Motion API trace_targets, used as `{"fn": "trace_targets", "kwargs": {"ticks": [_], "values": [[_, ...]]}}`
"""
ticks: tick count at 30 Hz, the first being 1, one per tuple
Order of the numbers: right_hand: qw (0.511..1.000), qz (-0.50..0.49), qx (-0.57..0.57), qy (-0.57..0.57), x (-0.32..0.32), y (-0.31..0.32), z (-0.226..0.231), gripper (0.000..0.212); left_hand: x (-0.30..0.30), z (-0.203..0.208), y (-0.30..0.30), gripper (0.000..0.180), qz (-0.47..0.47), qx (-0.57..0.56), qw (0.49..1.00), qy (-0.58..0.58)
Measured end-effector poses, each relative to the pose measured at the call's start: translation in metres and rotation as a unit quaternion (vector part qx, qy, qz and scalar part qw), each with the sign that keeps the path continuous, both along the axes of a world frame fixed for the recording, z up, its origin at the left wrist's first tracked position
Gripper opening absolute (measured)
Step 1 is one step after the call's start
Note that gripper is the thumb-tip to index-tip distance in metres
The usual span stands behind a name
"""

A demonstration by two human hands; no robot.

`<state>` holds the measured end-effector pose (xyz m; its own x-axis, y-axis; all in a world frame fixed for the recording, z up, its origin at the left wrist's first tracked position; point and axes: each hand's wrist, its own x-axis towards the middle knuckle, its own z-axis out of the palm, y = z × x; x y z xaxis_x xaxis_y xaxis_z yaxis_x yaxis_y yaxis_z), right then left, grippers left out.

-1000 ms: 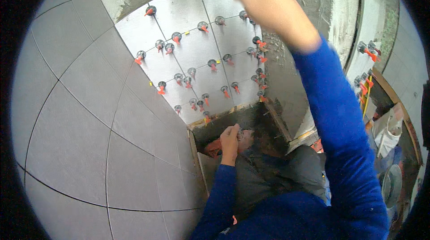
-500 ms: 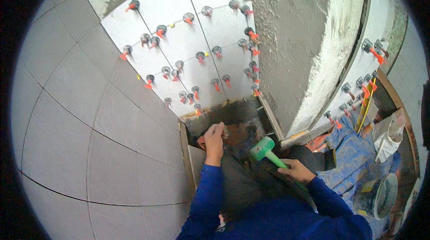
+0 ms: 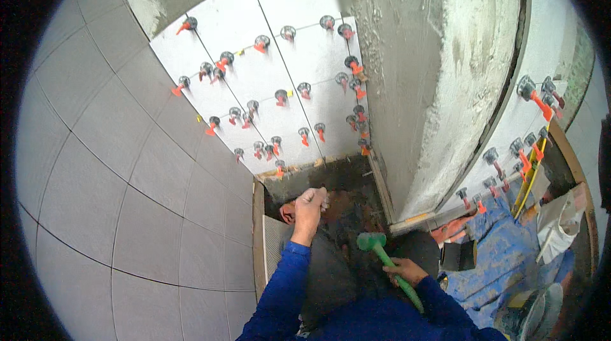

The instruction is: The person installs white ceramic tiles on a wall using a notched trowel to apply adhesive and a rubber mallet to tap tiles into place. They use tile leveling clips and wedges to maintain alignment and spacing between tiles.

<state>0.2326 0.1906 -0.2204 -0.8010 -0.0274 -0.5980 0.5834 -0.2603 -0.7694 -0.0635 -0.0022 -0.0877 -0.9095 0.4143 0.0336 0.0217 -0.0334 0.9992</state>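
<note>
My right hand (image 3: pixel 407 271) is wrapped round the handle of a green mallet (image 3: pixel 372 241), whose head points up and to the left over my dark trousers. My left hand (image 3: pixel 309 212) is closed with its fingers pinched, above the dark recess at the foot of the wall. Whatever it may hold is too small to make out. Beyond it rises a wall of white tiles (image 3: pixel 270 3), dotted with several tile-levelling clips (image 3: pixel 261 43) with red-orange handles. A reddish crumpled piece (image 3: pixel 287 212) lies behind my left wrist.
Large grey tiles (image 3: pixel 153 207) cover the left wall. A bare cement pillar (image 3: pixel 401 86) stands right of the white tiles. On the right are a blue sheet (image 3: pixel 487 255), a bucket (image 3: pixel 541 309), a white bag (image 3: pixel 559 220) and a yellow strip (image 3: pixel 527 182). More clips (image 3: pixel 534 96) sit further right.
The mallet has come down and closer to my body with my right hand, its handle now showing below the fist. My left hand stays closed, slightly shifted. The view has tilted a little.
</note>
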Motion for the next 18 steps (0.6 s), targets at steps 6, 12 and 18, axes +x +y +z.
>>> {"fn": "trace_targets", "kwargs": {"ticks": [6,12,18], "values": [[0.999,-0.01,-0.033,0.004,0.004,0.0,0.009,0.04,0.001,-0.008,0.017,0.031,0.003,-0.044,0.999,0.03],[0.999,-0.014,-0.033,0.023,0.007,0.008,-0.002,0.042,-0.025,0.144,0.026,0.024,0.26,-0.112,0.82,0.498],[0.998,-0.043,-0.054,0.01,0.004,0.007,-0.01,0.043,-0.15,0.408,0.068,0.056,0.373,-0.131,0.721,0.569]]}}
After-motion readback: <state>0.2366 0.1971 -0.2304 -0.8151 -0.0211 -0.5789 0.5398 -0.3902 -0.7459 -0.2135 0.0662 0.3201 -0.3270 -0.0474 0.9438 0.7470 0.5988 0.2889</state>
